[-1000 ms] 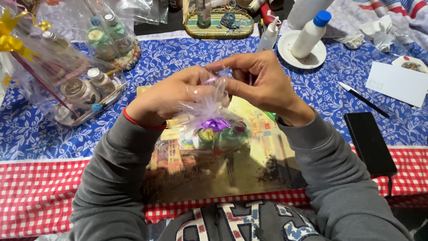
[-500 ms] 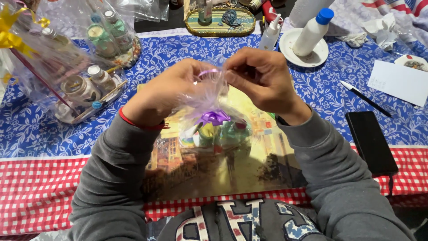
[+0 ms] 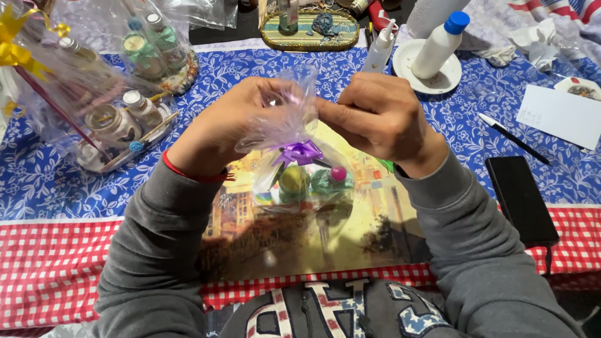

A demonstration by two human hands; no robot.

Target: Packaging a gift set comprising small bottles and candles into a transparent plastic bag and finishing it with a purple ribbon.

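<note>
**Both hands pinch the neck of a small cellophane gift bag**

At the far left of the bench (image 3: 388, 75), which is covered in a blue floral cloth, a large clear cellophane parcel with a yellow ribbon bow (image 3: 69, 94) holds small lidded jars. Near it, further back, a second wrapped bundle of jars (image 3: 156, 53) sits on a round base.

The left hand (image 3: 219, 128), a red cord at its wrist, has its fingers closed on the gathered top of a small clear cellophane bag with a purple ribbon bow (image 3: 300, 153). The bag is held up over a printed yellowish picture mat (image 3: 369, 225); a yellow-green ball, a teal item and a pink bead show inside. The right hand (image 3: 382, 116) pinches the same gathered top from the other side, close against the left.

Further right, a white squeeze bottle with a blue cap (image 3: 441, 45) leans on a white saucer, a black pen (image 3: 514, 139) lies beside a white card (image 3: 560, 116), and a black phone (image 3: 519, 200) rests at the cloth's edge.
</note>
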